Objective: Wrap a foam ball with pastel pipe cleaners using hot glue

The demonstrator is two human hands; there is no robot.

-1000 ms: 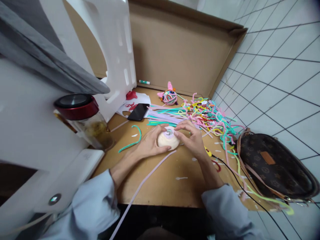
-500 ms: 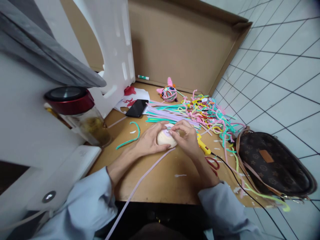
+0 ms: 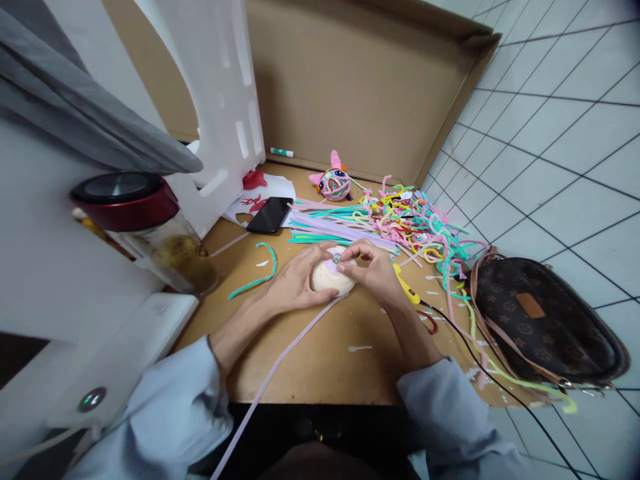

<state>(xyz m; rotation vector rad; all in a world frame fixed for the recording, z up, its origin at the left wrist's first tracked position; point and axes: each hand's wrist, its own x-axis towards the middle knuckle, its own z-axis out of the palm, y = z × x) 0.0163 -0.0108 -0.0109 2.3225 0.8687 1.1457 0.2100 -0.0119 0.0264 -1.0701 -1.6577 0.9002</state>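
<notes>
My left hand (image 3: 296, 279) curves around the left side of a cream-coloured ball (image 3: 330, 281), thumb along its near side and fingers at the far side. A lilac patch with a small greyish centre covers the ball's top. There, the thumb and forefinger of my right hand (image 3: 371, 270) are bent together; what is between their tips is too small to make out. From the ball's near edge a long lilac pipe cleaner (image 3: 280, 363) runs down over the table edge. A yellow glue gun (image 3: 407, 287), partly hidden, lies just right of my right hand.
Straight pipe cleaners (image 3: 325, 227) and a tangled pile (image 3: 415, 220) lie behind the ball. Around them are a pink-eared ball figure (image 3: 334, 183), a phone (image 3: 271, 215) and a bent teal pipe cleaner (image 3: 273, 263). A glass bottle (image 3: 175, 250) stands left; a brown bag (image 3: 545, 320) sits right.
The view has shifted slightly, so most things sit a little further left. My left hand still holds the ball, and my right fingertips stay at its top with only a small shift.
</notes>
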